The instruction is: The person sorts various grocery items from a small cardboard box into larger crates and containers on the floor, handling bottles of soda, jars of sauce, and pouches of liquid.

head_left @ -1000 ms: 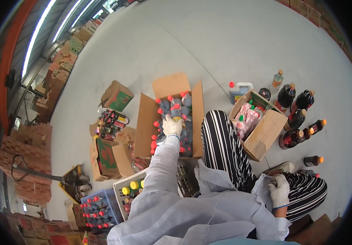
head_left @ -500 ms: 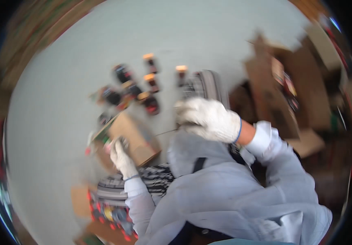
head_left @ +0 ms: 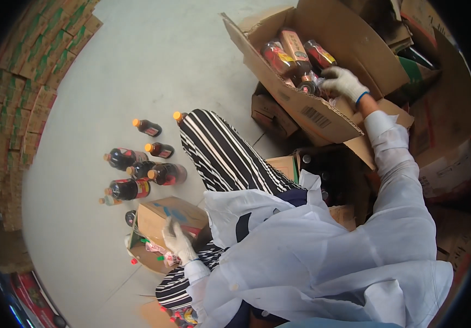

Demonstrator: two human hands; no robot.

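My left hand (head_left: 177,240), in a white knit glove, is closed on the edge of a small cardboard box (head_left: 161,218) at my lower left. Packs with red and green caps show in that box's open side. My right hand (head_left: 346,85), gloved too, reaches into a large open carton (head_left: 323,112) at the upper right, its fingers apart. Beside its fingertips is a dark-capped bottle (head_left: 307,86), and plastic wrap lies just below them. A red-labelled bottle (head_left: 320,53), another wrapped bottle (head_left: 279,57) and a tan narrow box (head_left: 294,45) lie in the carton.
Several dark bottles (head_left: 167,174) with orange or dark caps lie or stand on the grey floor to my left. My striped trouser leg (head_left: 213,147) is between them and the large carton. Stacked cartons (head_left: 38,60) line the far left. More cartons (head_left: 448,169) crowd the right.
My right hand has moved from above my lap to the upper right, into the large carton. The view has turned right. My left hand stays at the small box.
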